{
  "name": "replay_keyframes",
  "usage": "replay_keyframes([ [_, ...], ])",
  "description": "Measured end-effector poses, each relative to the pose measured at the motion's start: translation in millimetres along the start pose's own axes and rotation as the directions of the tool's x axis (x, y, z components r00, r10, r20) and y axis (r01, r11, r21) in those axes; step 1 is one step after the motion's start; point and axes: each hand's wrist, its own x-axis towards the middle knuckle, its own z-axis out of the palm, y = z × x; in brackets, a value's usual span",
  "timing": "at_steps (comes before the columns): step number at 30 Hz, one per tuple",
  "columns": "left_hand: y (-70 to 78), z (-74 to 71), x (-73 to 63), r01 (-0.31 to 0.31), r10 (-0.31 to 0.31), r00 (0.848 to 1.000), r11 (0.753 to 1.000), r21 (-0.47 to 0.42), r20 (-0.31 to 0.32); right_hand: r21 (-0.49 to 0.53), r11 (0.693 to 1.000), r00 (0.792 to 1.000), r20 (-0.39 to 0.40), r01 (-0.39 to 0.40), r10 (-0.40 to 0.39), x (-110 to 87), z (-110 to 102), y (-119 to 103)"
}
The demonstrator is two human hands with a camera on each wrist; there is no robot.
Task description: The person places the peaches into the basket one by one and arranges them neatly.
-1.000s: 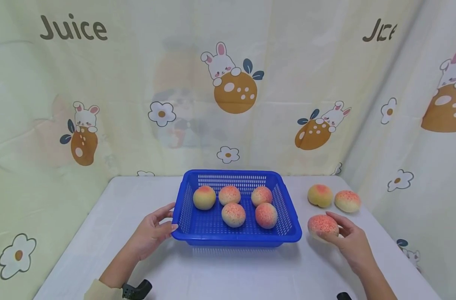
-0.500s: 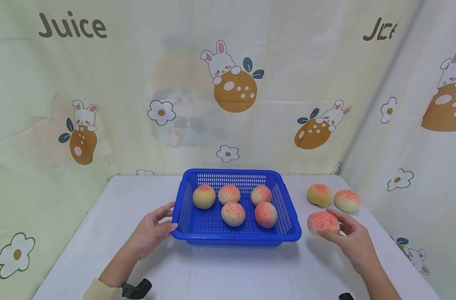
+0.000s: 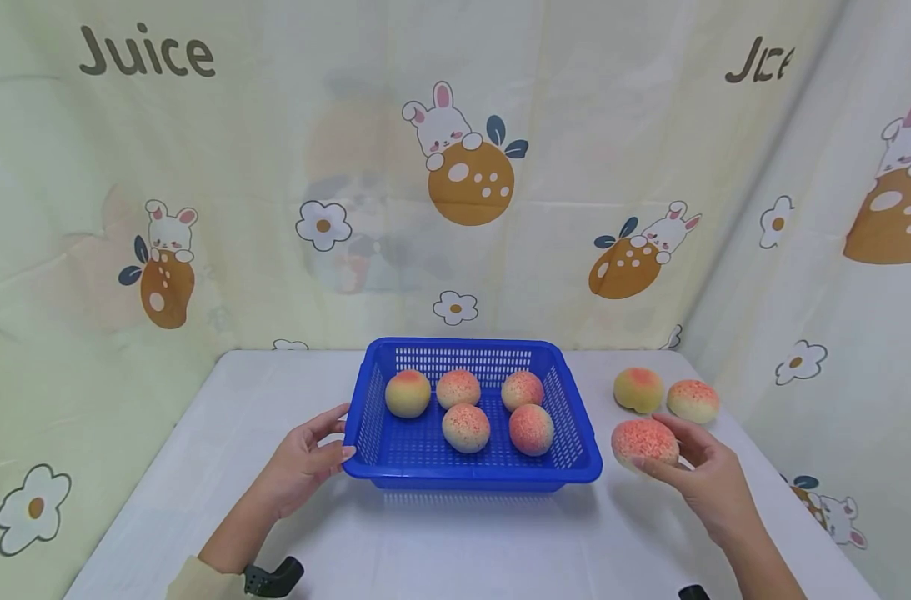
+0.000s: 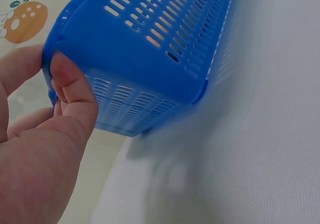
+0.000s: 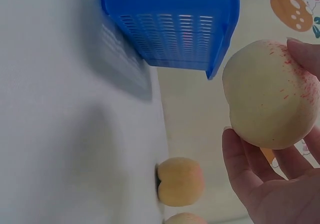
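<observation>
My left hand (image 3: 299, 467) pinches the left rim of a blue plastic basket (image 3: 470, 475), thumb on the near side and fingers behind the edge, as the left wrist view also shows. Several peaches lie inside it: a yellow one (image 3: 407, 395) at the left, and red-speckled ones (image 3: 466, 429) in the middle and to the right. Right of the basket, my right hand (image 3: 718, 487) holds a pale peach with red speckles (image 3: 645, 442) between thumb and fingers. The right wrist view shows this held peach (image 5: 270, 97) raised above the white tabletop, apart from the basket's side.
On the back right of the table (image 3: 485, 542), a yellow peach (image 3: 638, 390) and a red-topped peach (image 3: 693, 402) lie side by side, just behind the right hand. A patterned curtain (image 3: 275, 142) hangs behind the table, with another curtain along the right.
My right hand has raised the peach slightly and shifted it a little to the left. The left hand and the basket stay in place.
</observation>
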Motion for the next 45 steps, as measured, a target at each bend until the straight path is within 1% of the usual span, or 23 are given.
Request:
replay_keyframes([
  [10, -1.0, -1.1, 0.4, -0.002, 0.002, 1.0, 1.0, -0.01, 0.004, 0.037, 0.999, 1.0, 0.017, 0.019, -0.019, -1.6, 4, -14],
  [19, -1.5, -0.6, 0.6, -0.003, 0.003, 1.0, 1.0, -0.023, 0.011, 0.088, 0.99, 0.994, 0.021, 0.109, -0.111, -1.2, 10, -24],
  [26, -0.4, 0.3, -0.3, -0.006, 0.007, 1.0, 0.999, -0.037, 0.022, 0.151, 0.976, 0.986, 0.038, 0.157, -0.165, -2.7, 17, -31],
  [32, -0.2, 0.2, -0.6, -0.009, 0.01, 1.0, 0.999, -0.034, 0.021, 0.173, 0.966, 0.978, 0.045, 0.194, -0.205, -2.3, 26, -36],
  [37, -0.2, 0.1, -0.7, -0.01, 0.011, 1.0, 0.999, -0.033, 0.02, 0.167, 0.965, 0.974, 0.059, 0.204, -0.217, -0.6, 33, -42],
  [45, -0.1, -0.4, -0.8, -0.012, 0.013, 1.0, 1.0, -0.029, 0.023, 0.185, 0.964, 0.975, 0.082, 0.189, -0.206, 2.0, 42, -50],
])
